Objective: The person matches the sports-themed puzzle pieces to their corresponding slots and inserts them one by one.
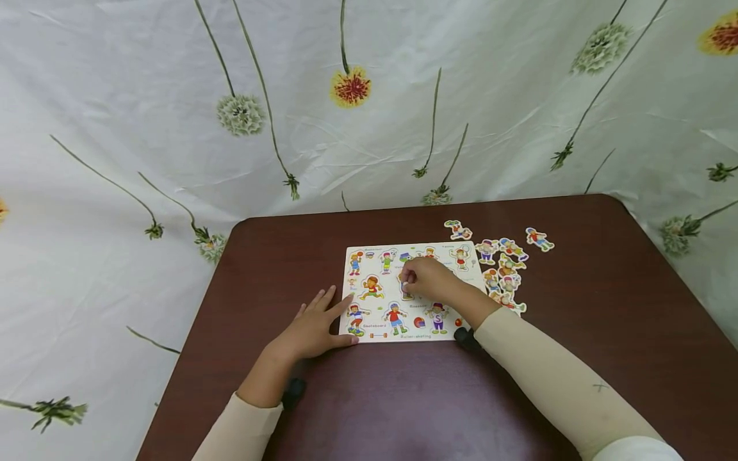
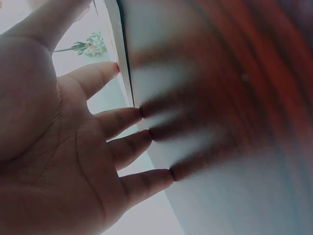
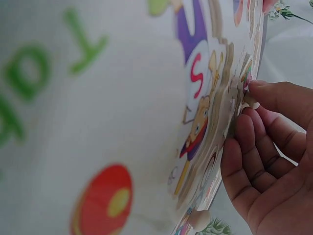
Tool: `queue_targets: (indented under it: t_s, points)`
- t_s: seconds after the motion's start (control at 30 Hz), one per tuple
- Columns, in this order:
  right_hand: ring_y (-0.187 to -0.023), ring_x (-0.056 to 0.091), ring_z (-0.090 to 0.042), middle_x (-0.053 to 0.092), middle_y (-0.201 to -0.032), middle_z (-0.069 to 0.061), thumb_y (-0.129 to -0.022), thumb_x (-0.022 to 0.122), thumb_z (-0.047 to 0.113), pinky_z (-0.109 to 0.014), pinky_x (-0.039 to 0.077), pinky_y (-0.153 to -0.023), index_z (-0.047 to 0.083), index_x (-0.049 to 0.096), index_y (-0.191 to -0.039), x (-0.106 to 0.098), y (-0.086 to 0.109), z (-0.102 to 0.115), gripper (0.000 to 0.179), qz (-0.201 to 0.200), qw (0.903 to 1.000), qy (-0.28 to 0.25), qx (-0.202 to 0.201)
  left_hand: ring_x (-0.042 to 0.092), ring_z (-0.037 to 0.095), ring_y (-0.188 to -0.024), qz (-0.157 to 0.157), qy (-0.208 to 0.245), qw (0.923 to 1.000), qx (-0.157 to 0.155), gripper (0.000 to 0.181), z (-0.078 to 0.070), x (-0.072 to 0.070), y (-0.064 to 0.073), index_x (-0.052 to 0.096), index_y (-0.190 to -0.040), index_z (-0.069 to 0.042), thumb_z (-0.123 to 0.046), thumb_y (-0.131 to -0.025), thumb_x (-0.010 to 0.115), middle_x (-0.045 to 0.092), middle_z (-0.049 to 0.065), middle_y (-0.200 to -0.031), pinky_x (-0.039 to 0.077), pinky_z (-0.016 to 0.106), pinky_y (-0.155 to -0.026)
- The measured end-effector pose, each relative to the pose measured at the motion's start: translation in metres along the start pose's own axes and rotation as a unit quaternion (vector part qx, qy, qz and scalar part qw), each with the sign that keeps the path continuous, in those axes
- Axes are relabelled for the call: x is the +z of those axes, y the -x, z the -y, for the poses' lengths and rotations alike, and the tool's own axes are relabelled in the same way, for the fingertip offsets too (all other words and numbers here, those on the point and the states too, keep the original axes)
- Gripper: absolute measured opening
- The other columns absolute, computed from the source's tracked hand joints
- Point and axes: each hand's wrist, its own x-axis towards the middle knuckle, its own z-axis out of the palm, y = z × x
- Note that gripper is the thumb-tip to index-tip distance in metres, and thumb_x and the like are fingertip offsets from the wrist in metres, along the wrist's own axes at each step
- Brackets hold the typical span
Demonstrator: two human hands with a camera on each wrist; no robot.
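Note:
A white wooden puzzle board with printed sports figures lies on the table. Over its middle, my right hand pinches a small pale knob between thumb and fingers. The knob belongs to a figure puzzle piece, partly covered by the hand; how fully it sits in its recess I cannot tell. My left hand is spread at the board's left edge, thumb and index finger touching the board. In the left wrist view, the other fingertips rest on the dark tabletop.
Several loose figure pieces lie clustered right of the board, some overlapping. One piece lies apart farther right, another behind the board's far edge. A flowered white cloth hangs behind the brown table.

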Motion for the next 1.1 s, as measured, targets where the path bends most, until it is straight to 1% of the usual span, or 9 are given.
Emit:
queue_targets:
  t_s: [0.13,0.3,0.43,0.53,0.63,0.73,0.9,1.0,1.1]
  points:
    - [-0.073,0.053,-0.011,0.063,-0.083,0.000,-0.091,0.074,0.016,-0.026,0.043,-0.069,0.012,0.069,-0.094,-0.001,0.002,-0.001,0.007,0.012,0.9999,-0.001,0.008,0.010,0.039,-0.158,0.002,-0.004,1.0000,0.004,0.088,0.000,0.001,-0.001,0.031,-0.160,-0.027,-0.057,-0.088,0.072,0.012,0.016,-0.171,0.014,0.069,-0.121]
    - [-0.075,0.054,-0.011,0.064,-0.085,-0.001,-0.092,0.074,0.016,-0.025,0.044,-0.071,0.010,0.070,-0.095,-0.001,0.002,-0.003,0.008,0.019,0.9998,-0.001,0.004,0.011,0.039,-0.158,0.000,-0.010,0.9999,0.003,0.089,0.000,0.001,-0.001,0.030,-0.160,-0.028,-0.058,-0.088,0.071,0.012,0.015,-0.171,0.014,0.069,-0.121]
    - [-0.078,0.055,-0.011,0.065,-0.087,-0.001,-0.092,0.074,0.015,-0.026,0.045,-0.073,0.010,0.070,-0.097,-0.001,0.004,-0.003,0.007,0.020,0.9997,-0.016,0.003,0.011,0.039,-0.158,0.001,-0.015,0.9999,0.001,0.089,0.000,0.001,-0.001,0.030,-0.161,-0.028,-0.058,-0.088,0.071,0.012,0.015,-0.171,0.014,0.069,-0.121]
    - [-0.081,0.057,-0.012,0.066,-0.090,-0.002,-0.092,0.073,0.014,-0.028,0.047,-0.076,0.010,0.070,-0.100,-0.003,0.009,-0.002,0.009,0.012,0.9993,-0.034,0.005,0.011,0.039,-0.158,0.002,-0.017,0.9999,0.001,0.089,0.000,0.000,0.000,0.029,-0.161,-0.028,-0.059,-0.088,0.070,0.012,0.015,-0.171,0.014,0.069,-0.121]
    - [-0.086,0.060,-0.014,0.068,-0.095,-0.003,-0.093,0.072,0.014,-0.030,0.049,-0.079,0.009,0.070,-0.105,-0.005,0.017,-0.001,0.013,-0.012,0.9982,-0.058,0.013,0.011,0.039,-0.158,0.000,-0.015,0.9999,0.000,0.088,-0.001,-0.001,0.001,0.030,-0.161,-0.027,-0.058,-0.088,0.070,0.012,0.016,-0.171,0.014,0.069,-0.121]
    - [-0.089,0.061,-0.016,0.068,-0.098,-0.004,-0.095,0.069,0.014,-0.033,0.050,-0.082,0.007,0.070,-0.110,-0.006,0.025,-0.005,0.017,-0.052,0.9945,-0.090,0.016,0.012,0.039,-0.158,-0.003,-0.013,0.9999,0.002,0.088,-0.001,-0.001,0.001,0.031,-0.160,-0.026,-0.057,-0.088,0.071,0.013,0.016,-0.170,0.014,0.069,-0.121]
    - [-0.097,0.065,-0.021,0.070,-0.105,-0.008,-0.097,0.068,0.020,-0.037,0.052,-0.086,0.006,0.069,-0.118,-0.013,0.040,-0.016,0.025,-0.115,0.9804,-0.157,0.027,0.012,0.039,-0.158,-0.006,-0.013,0.9999,0.004,0.088,0.000,0.000,0.001,0.032,-0.160,-0.026,-0.058,-0.088,0.071,0.014,0.016,-0.170,0.014,0.069,-0.121]
    - [-0.099,0.065,-0.023,0.070,-0.108,-0.009,-0.098,0.068,0.022,-0.038,0.053,-0.087,0.005,0.068,-0.121,-0.023,0.049,-0.021,0.029,-0.137,0.9720,-0.186,0.042,0.013,0.040,-0.158,-0.006,-0.014,0.9999,0.004,0.088,0.000,0.000,0.001,0.032,-0.160,-0.026,-0.058,-0.088,0.071,0.014,0.016,-0.170,0.015,0.070,-0.120]
    - [-0.101,0.066,-0.025,0.070,-0.110,-0.011,-0.098,0.068,0.022,-0.036,0.053,-0.087,0.004,0.067,-0.122,-0.034,0.058,-0.029,0.030,-0.153,0.9643,-0.210,0.054,0.013,0.040,-0.158,-0.006,-0.015,0.9999,0.004,0.088,-0.001,-0.002,0.001,0.032,-0.160,-0.025,-0.057,-0.088,0.071,0.014,0.016,-0.170,0.015,0.071,-0.120]
